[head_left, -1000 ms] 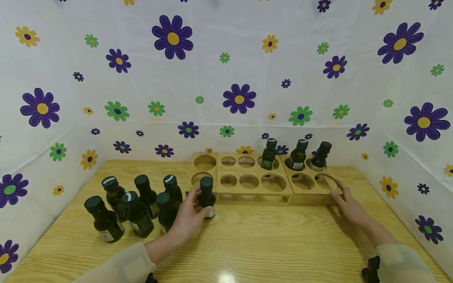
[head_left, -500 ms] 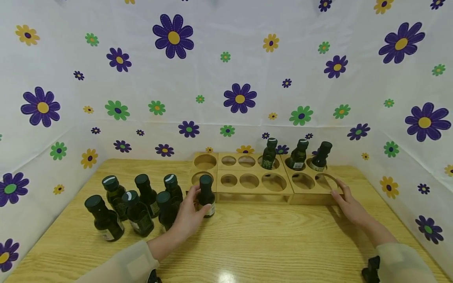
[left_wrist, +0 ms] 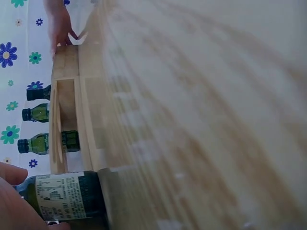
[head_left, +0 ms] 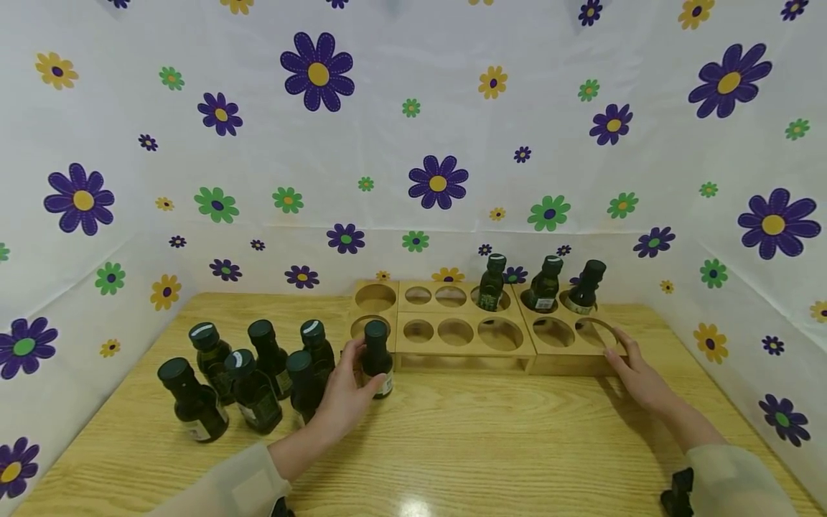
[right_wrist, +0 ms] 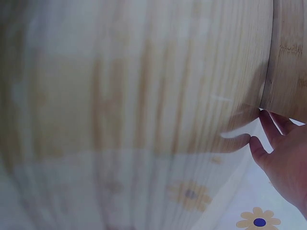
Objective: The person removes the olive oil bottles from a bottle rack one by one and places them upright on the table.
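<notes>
The left hand reached forward from a pale sleeve, its fingers and thumb curled round a dark green bottle that stood upright on the worktop, just in front of the left end of the wooden rack. In the left wrist view the same bottle showed its printed label, with the thumb beside it. The right hand lay with its fingers straight and relaxed, fingertips touching the right front corner of the rack and gripping nothing. Six more dark bottles stood clustered on the worktop left of the held one. Three bottles sat in the rack's back row, towards the right.
</notes>
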### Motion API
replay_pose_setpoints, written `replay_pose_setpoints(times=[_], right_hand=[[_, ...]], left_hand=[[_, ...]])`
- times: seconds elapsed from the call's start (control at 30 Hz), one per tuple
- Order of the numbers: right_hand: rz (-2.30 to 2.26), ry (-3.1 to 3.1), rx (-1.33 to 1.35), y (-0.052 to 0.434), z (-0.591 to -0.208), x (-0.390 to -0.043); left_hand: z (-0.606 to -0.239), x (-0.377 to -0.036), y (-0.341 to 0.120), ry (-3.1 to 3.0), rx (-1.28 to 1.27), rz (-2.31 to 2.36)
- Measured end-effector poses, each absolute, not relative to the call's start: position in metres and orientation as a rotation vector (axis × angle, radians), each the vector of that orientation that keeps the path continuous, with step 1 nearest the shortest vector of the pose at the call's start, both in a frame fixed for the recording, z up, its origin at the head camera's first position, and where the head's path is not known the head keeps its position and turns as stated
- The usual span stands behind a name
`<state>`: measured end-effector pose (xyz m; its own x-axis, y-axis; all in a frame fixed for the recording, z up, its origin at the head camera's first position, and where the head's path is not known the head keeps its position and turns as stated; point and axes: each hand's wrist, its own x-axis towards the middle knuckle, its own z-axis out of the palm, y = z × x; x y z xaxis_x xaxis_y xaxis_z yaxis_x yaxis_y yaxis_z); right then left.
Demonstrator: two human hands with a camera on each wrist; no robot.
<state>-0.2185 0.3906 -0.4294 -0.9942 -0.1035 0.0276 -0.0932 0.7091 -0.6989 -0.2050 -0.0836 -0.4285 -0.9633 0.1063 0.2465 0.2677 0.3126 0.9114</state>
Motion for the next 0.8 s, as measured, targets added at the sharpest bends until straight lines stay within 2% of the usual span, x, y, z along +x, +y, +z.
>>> replay_pose_setpoints(times=[0.27, 0.57, 0.8], right_hand=[[-1.180, 2.900, -0.170, 0.393, -0.433, -0.220], [-1.194, 2.886, -0.162, 0.391, -0.429, -0.219], [-1.178, 2.893, -0.161, 0.392, -0.432, -0.220]], left_hand=[[-0.415, -0.196, -0.085, -2.408, -0.357, -1.751], [-0.377, -0.185, -0.079, -2.379, -0.399, -1.695], [-0.343, -0.191, -0.056, -2.311, -0.526, -1.733]])
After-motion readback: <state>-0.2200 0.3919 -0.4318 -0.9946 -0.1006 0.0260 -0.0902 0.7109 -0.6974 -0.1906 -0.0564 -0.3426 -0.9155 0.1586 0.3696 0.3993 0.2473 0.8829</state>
